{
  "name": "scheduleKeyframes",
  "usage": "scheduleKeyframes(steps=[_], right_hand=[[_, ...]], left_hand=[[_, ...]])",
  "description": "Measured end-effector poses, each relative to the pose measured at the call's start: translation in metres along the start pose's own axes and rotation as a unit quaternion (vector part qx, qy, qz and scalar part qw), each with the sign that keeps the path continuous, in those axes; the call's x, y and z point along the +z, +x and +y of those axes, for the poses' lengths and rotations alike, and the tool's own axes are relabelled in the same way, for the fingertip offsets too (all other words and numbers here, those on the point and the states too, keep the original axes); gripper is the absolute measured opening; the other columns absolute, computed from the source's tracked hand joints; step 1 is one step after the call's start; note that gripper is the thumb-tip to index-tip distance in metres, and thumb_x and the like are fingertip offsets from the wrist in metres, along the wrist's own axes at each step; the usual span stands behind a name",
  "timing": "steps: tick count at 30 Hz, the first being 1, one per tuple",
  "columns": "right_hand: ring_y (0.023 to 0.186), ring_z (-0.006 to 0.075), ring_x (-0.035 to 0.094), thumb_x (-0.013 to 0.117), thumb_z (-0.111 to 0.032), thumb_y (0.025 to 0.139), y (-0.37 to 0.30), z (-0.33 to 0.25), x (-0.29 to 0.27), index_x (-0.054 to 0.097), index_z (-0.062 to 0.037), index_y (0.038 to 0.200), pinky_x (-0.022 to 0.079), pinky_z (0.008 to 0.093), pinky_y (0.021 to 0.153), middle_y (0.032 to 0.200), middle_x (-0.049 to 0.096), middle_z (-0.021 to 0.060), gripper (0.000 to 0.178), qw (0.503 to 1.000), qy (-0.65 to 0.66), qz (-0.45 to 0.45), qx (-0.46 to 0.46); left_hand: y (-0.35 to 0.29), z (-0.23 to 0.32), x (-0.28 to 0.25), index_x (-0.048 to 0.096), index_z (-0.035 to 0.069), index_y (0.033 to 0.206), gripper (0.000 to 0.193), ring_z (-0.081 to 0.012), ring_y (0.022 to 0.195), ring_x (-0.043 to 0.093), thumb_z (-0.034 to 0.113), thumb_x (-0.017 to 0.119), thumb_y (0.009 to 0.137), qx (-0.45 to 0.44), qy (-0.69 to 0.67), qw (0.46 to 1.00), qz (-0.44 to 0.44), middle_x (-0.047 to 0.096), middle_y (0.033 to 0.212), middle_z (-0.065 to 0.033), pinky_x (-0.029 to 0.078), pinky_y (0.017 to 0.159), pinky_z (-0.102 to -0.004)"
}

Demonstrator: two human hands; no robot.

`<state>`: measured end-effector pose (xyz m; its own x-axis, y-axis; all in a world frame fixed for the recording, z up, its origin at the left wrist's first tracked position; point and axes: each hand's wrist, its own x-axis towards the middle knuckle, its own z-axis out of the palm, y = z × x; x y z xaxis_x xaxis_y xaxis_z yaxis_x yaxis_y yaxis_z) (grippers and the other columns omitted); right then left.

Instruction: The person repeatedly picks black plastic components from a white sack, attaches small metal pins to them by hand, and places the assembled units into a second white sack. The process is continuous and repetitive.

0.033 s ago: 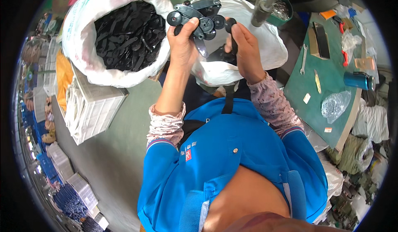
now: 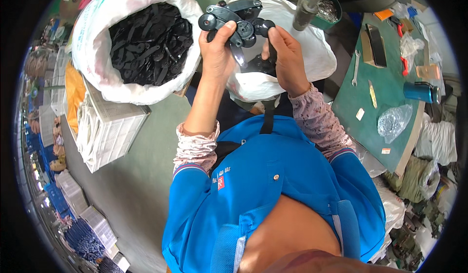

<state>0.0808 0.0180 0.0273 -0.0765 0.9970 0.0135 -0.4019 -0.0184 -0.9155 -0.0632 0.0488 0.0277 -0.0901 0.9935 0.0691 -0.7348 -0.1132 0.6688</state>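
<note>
A bunch of black plastic arm-shaped parts (image 2: 229, 14) with round ends is gripped in my left hand (image 2: 217, 48), thumb pressed over it. My right hand (image 2: 288, 58) is closed on a single black plastic part (image 2: 266, 26). Its round end meets the right side of the bunch, and its lower length is partly hidden by my fingers. Both hands are above the near rim of a white sack (image 2: 317, 61), where more black parts (image 2: 261, 66) lie. To the left stands another white sack (image 2: 92, 44), filled with similar black pieces (image 2: 151, 46).
A metal machine column (image 2: 308, 7) rises behind the right sack, beside a green container (image 2: 336, 22) of small metal pieces. On the green table (image 2: 348, 112) at right are a wrench (image 2: 356, 68), a phone (image 2: 375, 44) and a blue bottle (image 2: 420, 92). A white crate (image 2: 114, 136) stands at left.
My right hand has shifted slightly left, bringing the round end of its part closer against the bunch. My left hand keeps its hold, with only a slight shift.
</note>
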Motion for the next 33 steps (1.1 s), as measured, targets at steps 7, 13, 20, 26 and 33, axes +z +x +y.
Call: scheduleKeyframes(steps=[7,13,20,26,33], right_hand=[[0.083,0.0126,0.065,0.061,-0.015,0.091,-0.006,-0.010,-0.035,0.062,0.0010,0.107,0.052,0.0234,0.066,0.096,0.066,0.0052,0.023,0.998,0.026,0.047,0.021],[0.081,0.0159,0.067,0.063,-0.016,0.089,-0.011,-0.025,-0.059,0.063,0.0014,0.105,0.052,0.0240,0.063,0.095,0.067,0.0073,0.024,0.997,-0.005,0.075,-0.005],[0.079,0.0168,0.067,0.061,-0.012,0.089,-0.003,-0.069,-0.080,0.061,0.0006,0.114,0.051,0.0234,0.060,0.097,0.067,0.0088,0.028,0.982,-0.127,0.101,-0.101],[0.056,0.0105,0.058,0.055,-0.017,0.093,0.037,-0.130,-0.073,0.055,0.0014,0.118,0.042,0.0207,0.047,0.083,0.065,0.0081,0.031,0.966,-0.221,0.061,-0.119],[0.038,0.0116,0.053,0.051,-0.012,0.093,0.085,-0.153,-0.065,0.059,0.0058,0.103,0.036,0.0216,0.033,0.066,0.064,0.0092,0.022,0.973,-0.231,0.012,-0.010]], left_hand=[[0.002,-0.028,0.016,0.054,-0.004,0.109,0.030,-0.0244,0.088,0.066,0.004,0.060,0.081,-0.067,-0.065,0.995,-0.020,0.064,0.097,-0.0143,0.057,0.079,-0.0367],[0.007,-0.050,0.031,0.053,-0.007,0.110,0.030,-0.0313,0.093,0.065,0.008,0.056,0.083,-0.128,-0.180,0.975,0.001,0.063,0.102,-0.0193,0.055,0.084,-0.0415],[0.019,-0.055,0.014,0.046,-0.009,0.114,0.036,-0.0349,0.104,0.060,0.003,0.058,0.083,-0.112,-0.191,0.975,0.014,0.059,0.109,-0.0218,0.051,0.093,-0.0509],[0.007,-0.044,0.038,0.046,-0.005,0.116,0.035,-0.0345,0.098,0.062,0.000,0.058,0.083,-0.078,-0.095,0.992,-0.019,0.058,0.109,-0.0217,0.054,0.089,-0.0509],[0.005,-0.045,0.040,0.041,0.002,0.125,0.043,-0.0338,0.098,0.063,0.001,0.057,0.085,-0.077,-0.049,0.994,-0.054,0.056,0.112,-0.0206,0.057,0.082,-0.0482]])
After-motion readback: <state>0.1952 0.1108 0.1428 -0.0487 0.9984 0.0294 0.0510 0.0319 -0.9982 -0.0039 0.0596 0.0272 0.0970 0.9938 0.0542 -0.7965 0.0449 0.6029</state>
